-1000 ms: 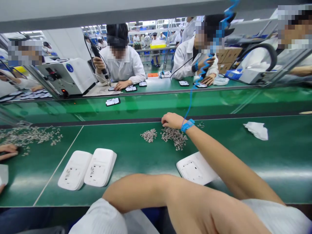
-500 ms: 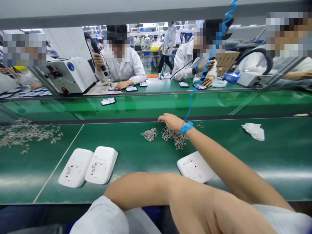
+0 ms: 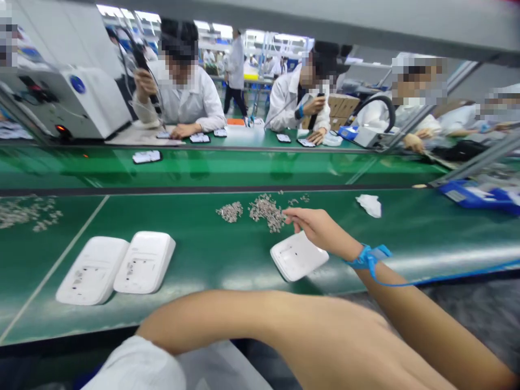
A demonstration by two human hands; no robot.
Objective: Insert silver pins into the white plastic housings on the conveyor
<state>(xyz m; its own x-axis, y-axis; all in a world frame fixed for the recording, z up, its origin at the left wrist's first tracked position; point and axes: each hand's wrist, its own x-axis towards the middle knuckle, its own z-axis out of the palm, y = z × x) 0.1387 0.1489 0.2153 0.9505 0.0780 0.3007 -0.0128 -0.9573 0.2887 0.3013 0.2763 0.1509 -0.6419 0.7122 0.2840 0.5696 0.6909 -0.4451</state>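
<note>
My right hand (image 3: 314, 226), with a blue wrist strap (image 3: 370, 257), is just right of the larger pile of small metal screws (image 3: 266, 212). Its fingers are pinched together; anything between them is too small to name. Below it a white plastic casing (image 3: 298, 257) lies on the green table, partly overlapped by the hand. A smaller screw pile (image 3: 231, 212) sits to the left. My left forearm crosses the bottom, close to the camera; my left hand (image 3: 357, 338) shows only its blurred back, fingers out of sight.
Two white casings (image 3: 91, 271) lie side by side at the left, with scattered screws (image 3: 30, 211) behind them. A crumpled white tissue (image 3: 369, 206) and blue trays (image 3: 479, 196) are at the right. People in white coats work across the green belt (image 3: 227, 169).
The view has turned rightward. My right hand has come back from behind the large screw pile to its right side, near the casing. The blue cord now trails low to the right.
</note>
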